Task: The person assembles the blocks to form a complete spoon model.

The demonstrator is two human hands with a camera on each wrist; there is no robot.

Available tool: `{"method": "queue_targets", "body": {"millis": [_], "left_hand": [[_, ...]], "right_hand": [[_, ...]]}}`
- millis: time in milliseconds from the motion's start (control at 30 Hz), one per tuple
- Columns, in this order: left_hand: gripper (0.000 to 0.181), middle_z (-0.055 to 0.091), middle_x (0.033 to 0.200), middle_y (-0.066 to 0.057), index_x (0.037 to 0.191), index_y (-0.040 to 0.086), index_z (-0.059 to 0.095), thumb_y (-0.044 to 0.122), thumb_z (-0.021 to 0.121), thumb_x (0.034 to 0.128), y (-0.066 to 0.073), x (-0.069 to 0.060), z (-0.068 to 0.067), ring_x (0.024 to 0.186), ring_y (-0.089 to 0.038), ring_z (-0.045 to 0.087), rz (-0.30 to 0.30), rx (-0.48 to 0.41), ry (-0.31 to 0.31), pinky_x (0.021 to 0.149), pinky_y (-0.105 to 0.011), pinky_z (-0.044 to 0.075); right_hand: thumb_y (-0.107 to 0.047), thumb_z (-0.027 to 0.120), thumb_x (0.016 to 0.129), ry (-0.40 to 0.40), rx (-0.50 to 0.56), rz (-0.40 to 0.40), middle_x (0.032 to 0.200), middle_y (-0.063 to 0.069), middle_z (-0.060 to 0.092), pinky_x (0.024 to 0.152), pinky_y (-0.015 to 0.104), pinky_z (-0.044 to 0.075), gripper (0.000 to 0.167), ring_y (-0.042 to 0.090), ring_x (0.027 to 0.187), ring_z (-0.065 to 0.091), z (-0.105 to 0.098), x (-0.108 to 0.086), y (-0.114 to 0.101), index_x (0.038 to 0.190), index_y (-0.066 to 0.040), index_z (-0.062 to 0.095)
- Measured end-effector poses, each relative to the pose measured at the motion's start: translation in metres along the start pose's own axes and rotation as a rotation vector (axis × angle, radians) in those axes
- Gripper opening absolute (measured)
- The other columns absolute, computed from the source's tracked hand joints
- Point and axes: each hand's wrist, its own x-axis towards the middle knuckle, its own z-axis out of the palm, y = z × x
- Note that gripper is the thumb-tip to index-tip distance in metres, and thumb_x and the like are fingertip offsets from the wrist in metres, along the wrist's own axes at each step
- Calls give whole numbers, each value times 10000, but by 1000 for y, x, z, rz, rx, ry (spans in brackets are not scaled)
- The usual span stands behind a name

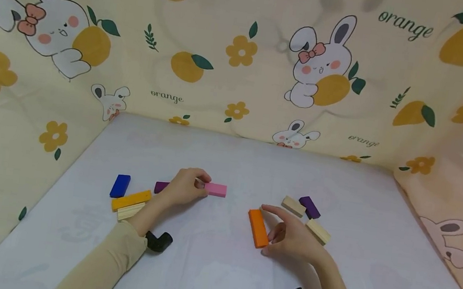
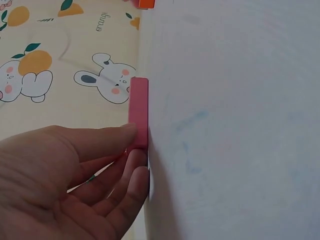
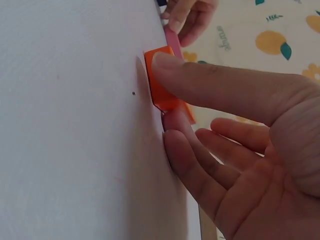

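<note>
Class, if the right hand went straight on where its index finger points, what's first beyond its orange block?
Probably the pink block in the left hand, though depth is hard to judge.

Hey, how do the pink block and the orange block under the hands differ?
The left hand holds the pink block, while the right hand holds the orange block. In the head view, the pink block lies crosswise, whereas the orange block points mostly away from the person, slightly slanted. Both look like plain rectangular blocks.
</note>
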Motion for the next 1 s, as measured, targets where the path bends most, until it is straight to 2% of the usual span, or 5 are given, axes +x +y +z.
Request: {"method": "queue_targets", "body": {"millis": [233,467,733,833,1000], "left_hand": [[270,667,1034,-97,1116,-8,679,32,744,857,0,-1,2,832,-192,580,-15,-4,-6,797,-325,511],[267,665,1047,-99,1123,-3,677,33,736,865,0,-1,3,853,-197,586,-11,9,-3,818,-340,515],[276,664,1066,-98,1133,-2,676,42,738,867,-1,1,3,867,-195,588,-13,2,-27,823,-338,515],[277,666,1081,-102,1133,-5,675,35,734,865,-2,2,2,874,-187,606,-11,1,-35,822,-338,521],[276,665,1082,-93,1129,2,674,35,734,862,-2,3,0,873,-183,605,-18,2,-42,820,-340,521]], "right_hand": [[-91,904,688,11,3,-8,1148,102,603,654,278,523,936,259,747,578,4,2,0,1481,-103,407],[-86,888,710,-22,3,-4,830,121,599,659,295,527,988,252,709,574,6,4,-2,1527,-160,338],[-121,893,713,8,-15,-23,1229,43,587,673,302,537,934,240,724,596,9,4,3,1500,-138,391],[-136,893,719,0,-26,-28,1148,53,626,677,305,536,969,225,708,600,9,5,4,1522,-161,352],[-142,881,737,-34,-8,-35,805,97,633,670,324,545,967,228,651,609,8,6,3,1533,-179,334]]}}
